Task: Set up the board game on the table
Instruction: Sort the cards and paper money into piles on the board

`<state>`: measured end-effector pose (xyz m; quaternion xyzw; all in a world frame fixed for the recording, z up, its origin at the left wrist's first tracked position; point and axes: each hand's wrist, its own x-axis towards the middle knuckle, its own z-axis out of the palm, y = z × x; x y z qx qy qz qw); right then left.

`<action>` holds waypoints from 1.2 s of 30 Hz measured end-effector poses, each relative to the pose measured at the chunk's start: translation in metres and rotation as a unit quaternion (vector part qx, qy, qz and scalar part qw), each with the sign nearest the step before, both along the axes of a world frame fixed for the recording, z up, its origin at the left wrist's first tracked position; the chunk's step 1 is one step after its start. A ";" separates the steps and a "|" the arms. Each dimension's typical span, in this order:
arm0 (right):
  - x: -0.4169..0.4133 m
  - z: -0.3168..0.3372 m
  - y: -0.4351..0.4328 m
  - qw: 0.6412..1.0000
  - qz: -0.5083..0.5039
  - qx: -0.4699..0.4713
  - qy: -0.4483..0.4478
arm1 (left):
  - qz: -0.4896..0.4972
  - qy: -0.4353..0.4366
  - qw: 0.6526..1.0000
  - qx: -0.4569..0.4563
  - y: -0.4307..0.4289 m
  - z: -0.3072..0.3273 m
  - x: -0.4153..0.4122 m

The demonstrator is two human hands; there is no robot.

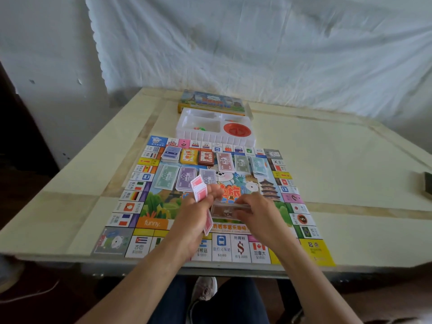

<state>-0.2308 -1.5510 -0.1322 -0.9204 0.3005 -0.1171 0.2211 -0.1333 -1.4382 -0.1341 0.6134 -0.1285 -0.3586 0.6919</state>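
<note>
Both forearms reach forward; left hand [198,215] pinches red-backed paper cards [199,191], right hand [259,211] beside its fingers grips brown paper banknotes [224,210].

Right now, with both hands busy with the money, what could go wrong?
The red notes fan loosely in the left hand, one hanging low; they may slip. The right hand could scatter the brown stack it holds. The board ends at the table edge, so forearms could drag it.
</note>
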 end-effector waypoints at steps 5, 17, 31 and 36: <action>-0.003 -0.004 0.003 0.999 -0.003 0.009 -0.041 | 0.020 0.022 0.999 -0.031 -0.004 -0.002 -0.004; -0.008 -0.004 0.005 1.000 -0.007 -0.022 -0.014 | 0.056 0.014 0.998 -0.007 -0.007 -0.006 -0.004; 0.003 -0.001 0.027 0.749 -0.118 0.578 -0.302 | 0.035 0.068 0.993 -0.086 -0.003 -0.006 -0.004; 0.003 0.000 0.031 0.758 -0.117 0.569 -0.298 | 0.049 0.028 0.996 -0.069 -0.002 -0.005 -0.004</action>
